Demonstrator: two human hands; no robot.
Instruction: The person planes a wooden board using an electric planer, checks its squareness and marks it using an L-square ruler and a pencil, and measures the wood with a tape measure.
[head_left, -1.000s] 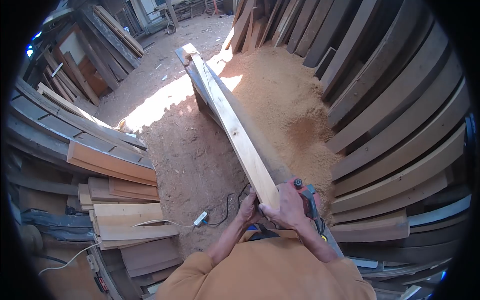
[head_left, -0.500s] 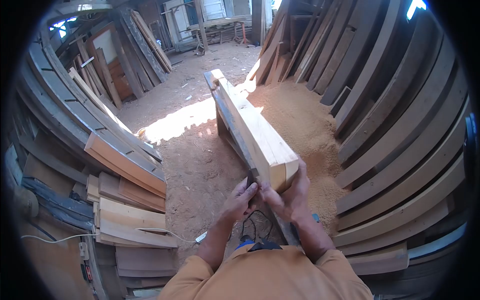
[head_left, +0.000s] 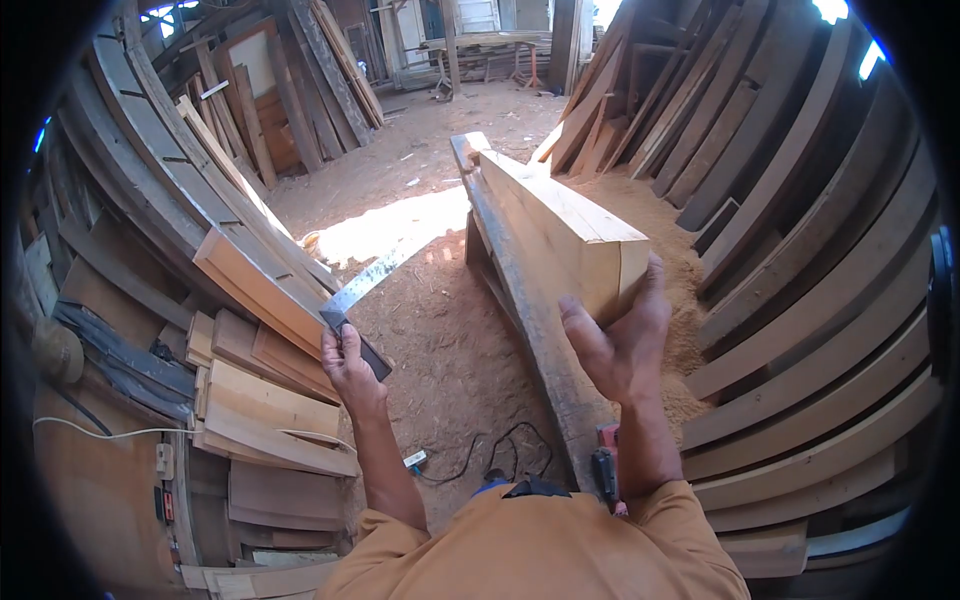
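My left hand is closed on the dark handle of a try square, whose speckled metal blade points up and to the right. With my right hand I hold the near end of a thick pale beam, thumb on its left face and fingers on its right. That near end is raised above a long grey wooden bench, while the far end lies low near the bench's far end. A red and black power tool sits on the bench beside my right forearm.
Boards lean in a long row at the right, beside sawdust. More planks are stacked at the left. A white power socket with a black cord lies on the ground left of the bench.
My left hand has moved left, away from the beam, carrying the square with its blade now showing. My right hand has raised the beam's near end, and the view has tilted up.
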